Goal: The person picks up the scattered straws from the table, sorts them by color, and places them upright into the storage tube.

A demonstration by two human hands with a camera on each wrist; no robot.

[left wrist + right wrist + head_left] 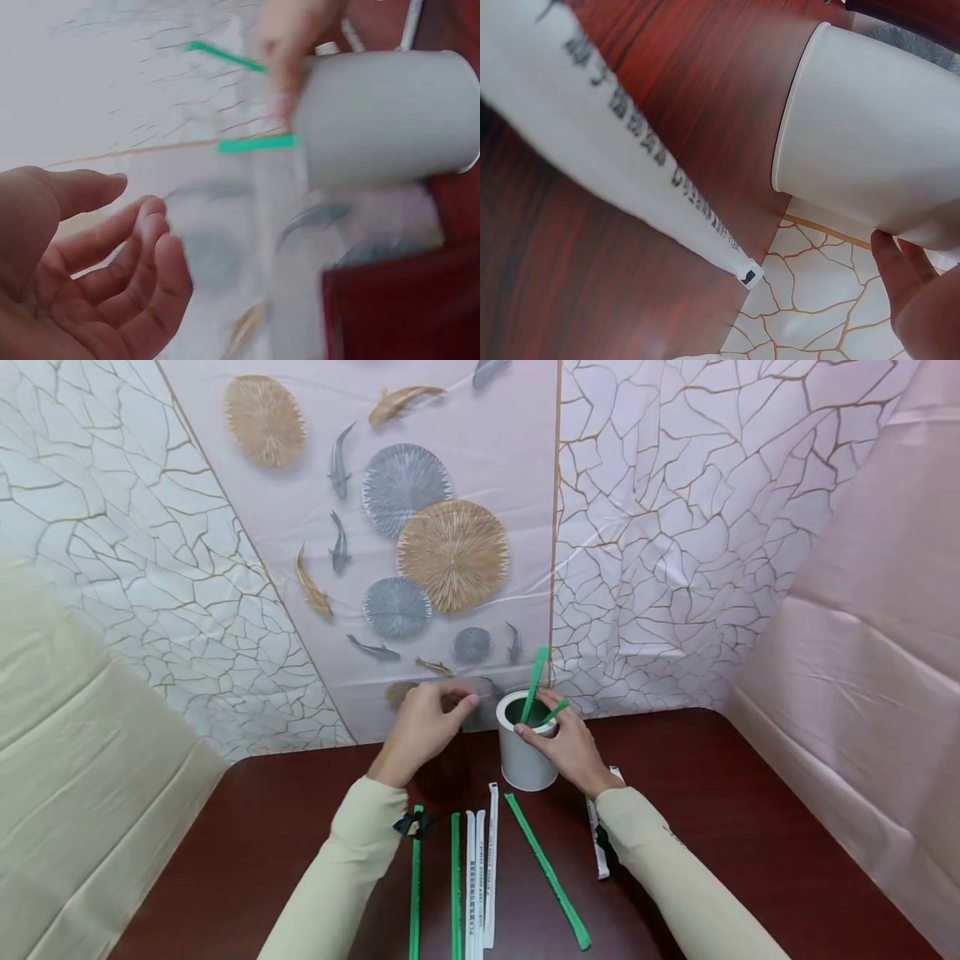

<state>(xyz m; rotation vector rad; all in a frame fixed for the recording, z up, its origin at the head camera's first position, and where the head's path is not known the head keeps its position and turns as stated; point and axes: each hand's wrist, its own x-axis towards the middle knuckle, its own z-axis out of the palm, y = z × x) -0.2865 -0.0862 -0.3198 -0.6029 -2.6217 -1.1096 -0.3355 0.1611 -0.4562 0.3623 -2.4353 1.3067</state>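
Note:
My right hand [568, 747] grips the upper part of a white cylindrical can [525, 762], its thumb at the near rim and its fingers round the far right side. Two green wrapped straws [535, 683] stick up out of the can, leaning apart. Left of the can, my left hand [97, 255] is raised with loosely bent fingers and nothing between them. Beneath it stands a dark reddish-brown container [442, 770], partly covered by the hand in the head view. A white printed straw wrapper [637, 142] lies close by the right wrist.
On the dark red table [300, 835] lie two upright-running green straws [456, 885], several white printed straws [491, 868] and a slanted green straw [547, 868]. One white straw [597, 835] is partly under the right forearm. A patterned cloth [637, 568] hangs behind the table.

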